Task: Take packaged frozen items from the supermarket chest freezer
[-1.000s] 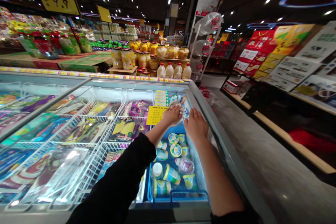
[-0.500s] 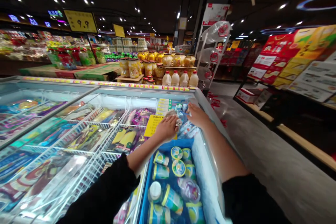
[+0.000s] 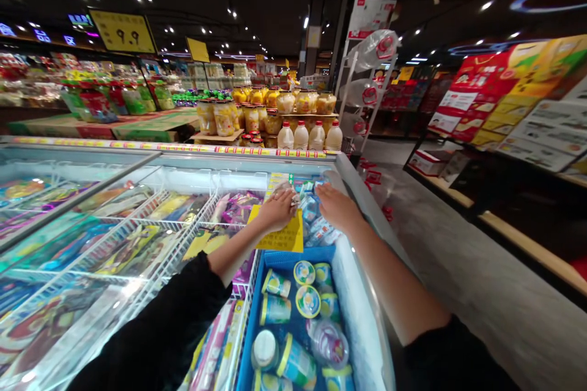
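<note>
My left hand (image 3: 277, 209) is over the far end of the chest freezer, its fingers closed on a crumpled, whitish thing (image 3: 293, 194), too small to name. Below its wrist lies a yellow notice card (image 3: 287, 235) with writing on it. My right hand (image 3: 338, 206) is stretched out palm down at the freezer's right side, fingers extended over blue and white packets (image 3: 310, 209). Its fingertips are near the packets; whether they touch cannot be seen. Nearer me stands a blue bin (image 3: 293, 255) with tubs (image 3: 307, 301) and a purple-topped clear container (image 3: 328, 342).
White wire baskets (image 3: 177, 250) of bagged ice creams fill the freezer's left. Beyond its back rim (image 3: 247, 159) stand milk-coloured bottles (image 3: 301, 136) and jars of yellow fruit (image 3: 223, 117). A rack of large clear bottles (image 3: 362, 93) and stacked boxes (image 3: 477, 88) stand right, beside the floor aisle.
Both hands have shifted slightly left in view, still over the same end of the freezer. The yellow card now shows more fully below the left hand, and the whole view has turned a little.
</note>
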{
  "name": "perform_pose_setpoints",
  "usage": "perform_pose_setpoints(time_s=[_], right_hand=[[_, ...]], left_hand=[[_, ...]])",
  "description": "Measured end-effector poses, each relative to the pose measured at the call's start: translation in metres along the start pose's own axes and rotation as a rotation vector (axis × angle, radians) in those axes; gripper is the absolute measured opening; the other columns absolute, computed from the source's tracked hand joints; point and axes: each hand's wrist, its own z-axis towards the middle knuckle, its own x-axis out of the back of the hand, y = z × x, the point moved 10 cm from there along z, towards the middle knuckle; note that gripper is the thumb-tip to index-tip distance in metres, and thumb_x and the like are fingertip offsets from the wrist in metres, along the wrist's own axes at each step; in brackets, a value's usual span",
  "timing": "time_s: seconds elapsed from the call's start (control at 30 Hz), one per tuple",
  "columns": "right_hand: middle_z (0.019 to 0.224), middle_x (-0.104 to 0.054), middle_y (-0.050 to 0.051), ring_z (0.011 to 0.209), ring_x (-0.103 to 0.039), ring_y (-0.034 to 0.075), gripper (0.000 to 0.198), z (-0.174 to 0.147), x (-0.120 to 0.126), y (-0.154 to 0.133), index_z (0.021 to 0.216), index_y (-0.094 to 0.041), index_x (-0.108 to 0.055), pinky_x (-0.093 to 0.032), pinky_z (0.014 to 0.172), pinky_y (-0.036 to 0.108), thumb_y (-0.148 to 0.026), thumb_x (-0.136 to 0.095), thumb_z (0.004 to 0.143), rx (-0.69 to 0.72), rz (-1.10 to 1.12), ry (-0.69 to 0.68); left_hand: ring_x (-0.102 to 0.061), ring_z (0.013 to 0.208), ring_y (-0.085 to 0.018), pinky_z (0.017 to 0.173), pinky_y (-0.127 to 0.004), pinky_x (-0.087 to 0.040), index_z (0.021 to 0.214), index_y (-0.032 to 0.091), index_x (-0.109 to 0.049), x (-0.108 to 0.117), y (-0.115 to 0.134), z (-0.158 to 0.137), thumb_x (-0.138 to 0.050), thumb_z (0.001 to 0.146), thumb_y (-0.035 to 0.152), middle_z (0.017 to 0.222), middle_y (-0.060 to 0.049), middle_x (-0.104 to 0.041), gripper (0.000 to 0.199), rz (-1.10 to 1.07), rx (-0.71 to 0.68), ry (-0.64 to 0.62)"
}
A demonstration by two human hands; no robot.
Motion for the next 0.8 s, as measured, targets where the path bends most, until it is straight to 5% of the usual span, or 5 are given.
perform_pose_setpoints(time_s=[0.2, 0.33, 0.5, 0.63, 0.8], right_hand=[[0.166, -0.043, 0.019, 0.156, -0.037, 0.029, 0.060, 0.021, -0.001, 0.012, 0.156, -0.003, -0.046, -0.031, 0.129, 0.046, -0.011, -0.044, 0.097, -0.088, -0.019, -0.004], [0.168, -0.040, 0.016, 0.158, -0.034, 0.027, 0.061, 0.028, -0.005, 0.024, 0.159, -0.005, -0.043, -0.029, 0.130, 0.043, -0.017, -0.044, 0.099, -0.099, 0.006, -0.020], [0.169, -0.039, 0.017, 0.159, -0.031, 0.029, 0.061, 0.024, -0.006, 0.032, 0.160, -0.004, -0.040, -0.029, 0.130, 0.044, -0.023, -0.043, 0.102, -0.148, 0.027, -0.007], [0.170, -0.034, 0.022, 0.160, -0.030, 0.031, 0.066, 0.025, -0.007, 0.032, 0.161, 0.002, -0.035, -0.026, 0.130, 0.045, -0.025, -0.044, 0.101, -0.210, -0.015, -0.052], [0.170, -0.032, 0.022, 0.160, -0.028, 0.030, 0.067, 0.039, -0.006, 0.034, 0.161, 0.002, -0.035, -0.024, 0.131, 0.045, -0.025, -0.046, 0.100, -0.184, -0.007, -0.102]], left_hand=[[-0.030, 0.160, -0.017, 0.132, -0.038, -0.023, 0.161, 0.023, -0.039, -0.005, 0.024, 0.034, -0.033, 0.109, 0.040, 0.171, -0.004, -0.037, 0.055, 0.018, -0.066, -0.032], [-0.033, 0.159, -0.020, 0.131, -0.037, -0.025, 0.159, 0.015, -0.041, 0.011, -0.017, 0.065, -0.030, 0.110, 0.037, 0.169, -0.010, -0.039, 0.054, 0.017, 0.039, 0.004], [-0.032, 0.159, -0.026, 0.131, -0.042, -0.026, 0.159, 0.009, -0.039, 0.015, -0.067, 0.043, -0.031, 0.109, 0.035, 0.169, -0.016, -0.038, 0.057, 0.008, 0.130, -0.002], [-0.026, 0.161, -0.018, 0.132, -0.035, -0.020, 0.160, 0.021, -0.040, 0.003, -0.035, 0.029, -0.032, 0.109, 0.042, 0.172, -0.004, -0.035, 0.056, 0.007, 0.009, -0.035], [-0.027, 0.161, -0.018, 0.132, -0.036, -0.020, 0.162, 0.020, -0.037, -0.009, 0.003, 0.076, -0.029, 0.109, 0.042, 0.172, -0.005, -0.033, 0.058, -0.008, -0.036, -0.080]])
